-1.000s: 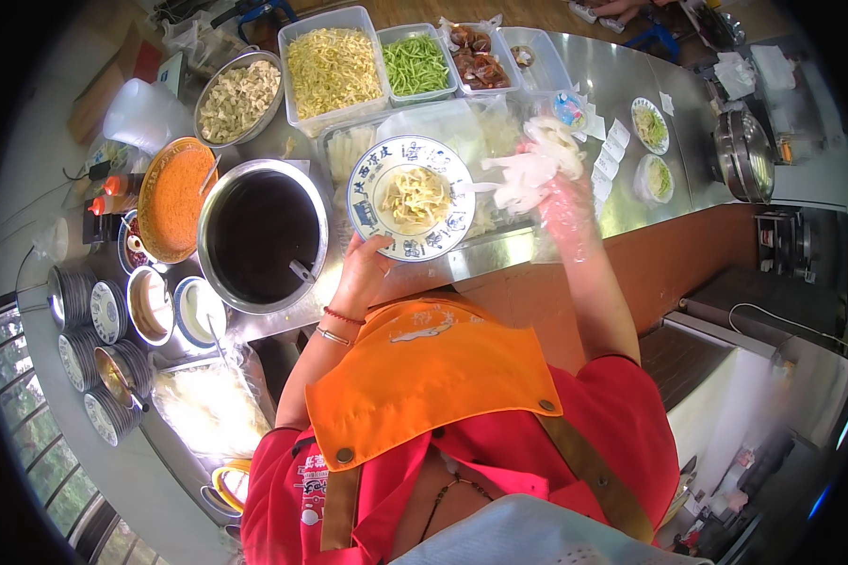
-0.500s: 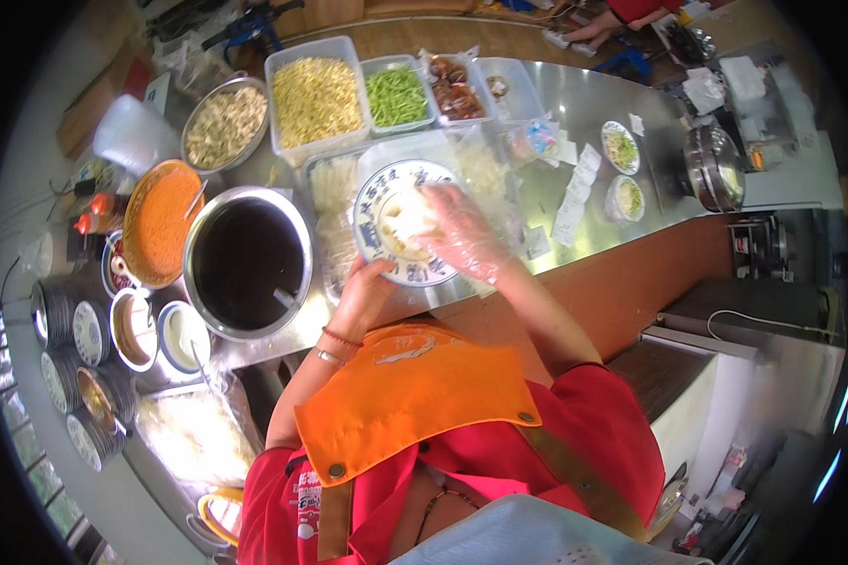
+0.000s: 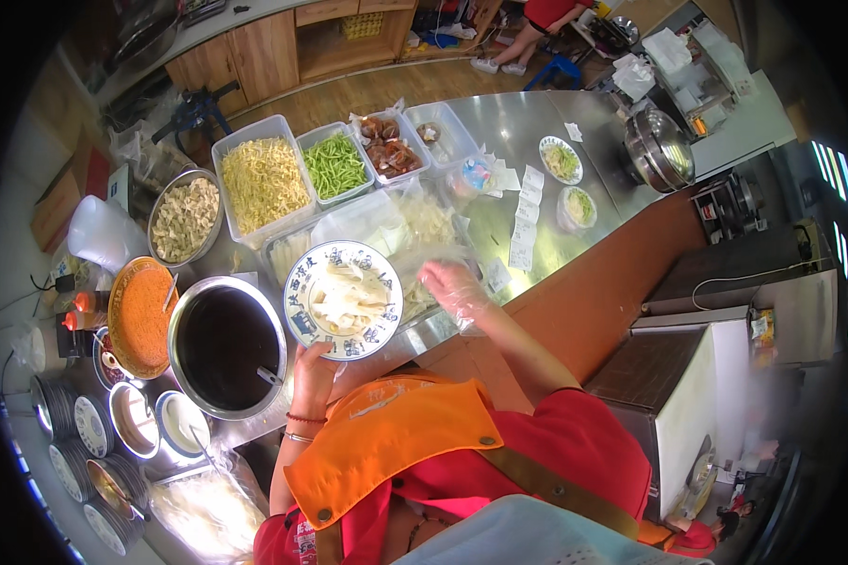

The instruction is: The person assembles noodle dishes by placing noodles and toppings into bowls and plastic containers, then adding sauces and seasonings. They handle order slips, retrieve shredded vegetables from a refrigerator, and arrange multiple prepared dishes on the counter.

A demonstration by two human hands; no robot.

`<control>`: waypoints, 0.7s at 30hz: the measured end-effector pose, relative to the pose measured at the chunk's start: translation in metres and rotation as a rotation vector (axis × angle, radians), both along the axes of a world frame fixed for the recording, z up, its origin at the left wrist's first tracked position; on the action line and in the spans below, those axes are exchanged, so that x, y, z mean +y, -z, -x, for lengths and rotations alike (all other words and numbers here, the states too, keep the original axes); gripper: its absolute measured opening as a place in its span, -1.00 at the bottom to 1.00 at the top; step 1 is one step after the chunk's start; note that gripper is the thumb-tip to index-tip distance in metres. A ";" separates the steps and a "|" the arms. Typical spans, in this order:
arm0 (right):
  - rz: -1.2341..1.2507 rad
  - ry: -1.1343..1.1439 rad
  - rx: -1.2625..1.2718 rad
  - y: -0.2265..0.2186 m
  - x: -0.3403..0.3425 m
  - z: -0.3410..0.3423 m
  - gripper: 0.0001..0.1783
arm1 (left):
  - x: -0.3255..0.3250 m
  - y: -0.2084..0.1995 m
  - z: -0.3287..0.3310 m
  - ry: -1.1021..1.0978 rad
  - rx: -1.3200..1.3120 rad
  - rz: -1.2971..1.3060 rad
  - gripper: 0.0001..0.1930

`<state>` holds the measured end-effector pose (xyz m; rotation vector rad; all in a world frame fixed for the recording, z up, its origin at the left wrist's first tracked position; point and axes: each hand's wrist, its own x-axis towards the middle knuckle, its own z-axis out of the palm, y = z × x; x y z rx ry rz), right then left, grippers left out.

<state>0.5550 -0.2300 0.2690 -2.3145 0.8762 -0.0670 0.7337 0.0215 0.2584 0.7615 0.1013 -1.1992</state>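
My left hand (image 3: 313, 375) grips the near rim of a white plate (image 3: 388, 322) with blue markings, its thumb over the edge. Pale, wide noodle-like strips (image 3: 349, 297) lie heaped in the middle of the plate. To the right of the plate is my right hand (image 3: 454, 292), in a clear plastic glove. Its fingers look loosely curled and apart, with nothing visible in them. Just beyond both hands, a wide clear tub holds more pale strips (image 3: 424, 218), partly hidden by the plate.
Tubs of bean sprouts (image 3: 264, 188), chopped green vegetable (image 3: 334, 165) and brown pieces (image 3: 388, 149) line the far side. At left stand a pot of dark liquid (image 3: 231, 344), an orange sauce bowl (image 3: 143, 315) and stacked plates (image 3: 66, 471). Paper slips (image 3: 526, 221) and two filled bowls lie right.
My right hand has come off the strips on the plate and moved right. The plate, in my left hand, now sits lower and further left. The whole view has shifted and turned.
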 end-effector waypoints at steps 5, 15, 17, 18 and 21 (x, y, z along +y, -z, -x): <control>0.014 -0.108 0.658 0.060 0.017 -0.024 -0.49 | 0.005 -0.011 -0.005 -0.024 -0.009 -0.002 -0.39; -0.166 -0.009 0.183 0.141 0.047 -0.052 -0.56 | 0.004 -0.007 -0.001 0.002 -0.016 -0.016 -0.37; -0.106 -0.129 0.240 0.137 0.031 -0.046 -0.60 | 0.004 -0.004 0.000 0.012 -0.006 -0.015 -0.37; 0.033 -0.199 0.377 0.093 0.033 -0.056 -0.64 | 0.008 -0.003 -0.002 -0.003 -0.013 -0.020 -0.36; 0.063 -0.026 0.527 0.102 0.015 -0.048 -0.66 | 0.013 0.000 -0.003 -0.017 -0.019 -0.019 -0.37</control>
